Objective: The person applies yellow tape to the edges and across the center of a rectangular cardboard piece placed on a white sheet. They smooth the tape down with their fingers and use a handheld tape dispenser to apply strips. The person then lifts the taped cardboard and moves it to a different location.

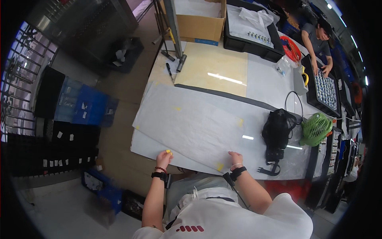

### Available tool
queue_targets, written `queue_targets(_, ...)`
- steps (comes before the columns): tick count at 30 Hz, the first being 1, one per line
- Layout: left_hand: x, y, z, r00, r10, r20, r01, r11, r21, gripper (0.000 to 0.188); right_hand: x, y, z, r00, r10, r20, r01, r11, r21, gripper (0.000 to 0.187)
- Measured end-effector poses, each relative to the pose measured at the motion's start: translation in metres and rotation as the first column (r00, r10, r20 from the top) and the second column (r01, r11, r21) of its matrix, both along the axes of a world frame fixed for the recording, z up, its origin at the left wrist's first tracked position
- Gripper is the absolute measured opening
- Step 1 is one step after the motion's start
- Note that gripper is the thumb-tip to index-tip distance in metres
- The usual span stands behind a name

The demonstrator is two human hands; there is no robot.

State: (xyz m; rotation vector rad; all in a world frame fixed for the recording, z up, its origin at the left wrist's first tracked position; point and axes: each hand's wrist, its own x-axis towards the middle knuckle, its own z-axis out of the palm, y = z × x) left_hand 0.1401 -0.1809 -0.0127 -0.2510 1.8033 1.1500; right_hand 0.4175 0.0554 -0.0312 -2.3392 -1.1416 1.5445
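Observation:
A large thin white sheet (187, 119) lies over the near left part of the table (147, 147). Small yellow tape pieces (219, 166) show on its corners and surface. My left hand (163, 160) is at the table's near edge, pinching a small bit of yellow tape (169, 151) at the fingertips. By the sheet's near right corner is my right hand (236, 158), its fingers curled together. Whether anything thin sits between those fingers is hidden. Both wrists wear black straps.
A black bag (275, 131) and a green fan (317, 129) stand to the right. Behind are a cream board (215, 67), a metal post (174, 28), a cardboard box (199, 26) and a black tray (254, 49). Far right, another person (318, 44) handles parts in a tray (327, 93).

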Motion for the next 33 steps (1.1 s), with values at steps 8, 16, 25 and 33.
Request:
queue_targets(8,-0.222,-0.026,-0.052,0.813,0.253,-0.525,-0.327,0.943,-0.052,0.035,-0.048,-0.022,0.0,0.948,-0.005,0.318,-0.08,0.965,0.252,0.074)
queue_targets(16,-0.299,-0.032,-0.023,0.913,0.359,0.193,-0.406,0.759,0.509,0.027,-0.088,-0.052,-0.024,0.987,-0.075,0.139,0.039,0.969,0.243,0.056)
queue_targets(25,-0.418,-0.182,0.026,0.877,0.405,0.261,-0.472,0.615,0.632,0.016,-0.231,-0.117,0.021,0.812,-0.153,-0.563,0.107,0.988,-0.114,0.03)
queue_targets(33,-0.559,-0.207,0.043,0.851,0.433,0.297,-0.517,0.596,0.614,0.021,-0.373,-0.138,0.026,0.679,-0.07,-0.731,0.132,0.991,0.028,0.036)
